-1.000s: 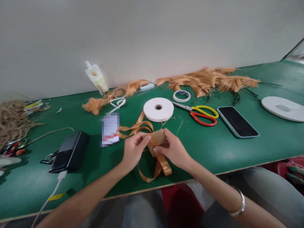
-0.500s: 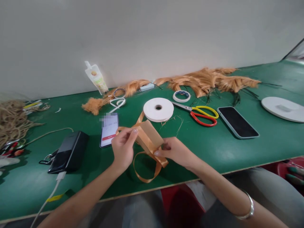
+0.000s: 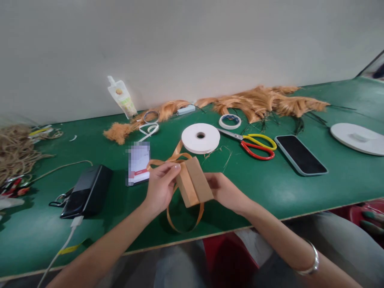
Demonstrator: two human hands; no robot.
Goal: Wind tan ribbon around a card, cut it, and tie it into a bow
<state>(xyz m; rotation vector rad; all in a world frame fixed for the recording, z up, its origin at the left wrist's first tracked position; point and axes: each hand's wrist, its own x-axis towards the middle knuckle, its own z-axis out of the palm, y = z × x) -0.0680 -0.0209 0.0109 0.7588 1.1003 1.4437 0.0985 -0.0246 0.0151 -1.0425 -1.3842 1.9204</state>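
Pinching with your left hand (image 3: pixel 162 188), you have thumb and fingertips closed on the orange ribbon (image 3: pixel 157 162) where it meets the upper left edge of the small cardboard box (image 3: pixel 196 182). Your right hand (image 3: pixel 225 192) is wrapped around the box's right side, fingers tucked behind it, and holds the box tilted just above the green table (image 3: pixel 300 192). All of this sits on your side of the white roll (image 3: pixel 200 138), near it but apart. The ribbon crosses the box's face in a band and hangs in a loose loop beneath it. Another strand trails from your left fingers toward the white roll; whether it reaches the roll you cannot tell.

Left of the white roll and nearer to you lies a phone with a lit screen (image 3: pixel 138 163). Further left is a black power bank (image 3: pixel 88 190), with a white cable (image 3: pixel 64 244) running toward the table's front edge. Far left of the roll is a heap of tan twine (image 3: pixel 15 150).

Just right of the roll lie scissors with red and yellow handles (image 3: pixel 256 146), then a dark phone (image 3: pixel 300 154), and well off to the right a flat white disc (image 3: pixel 357 138). Beyond the roll, a little to its right, sits a small tape ring (image 3: pixel 229 121). Furthest back from the roll, along the wall, lies a long drift of orange fibre (image 3: pixel 261 102). Back-left of the roll, a white spouted pouch (image 3: pixel 121 97) leans on the wall.
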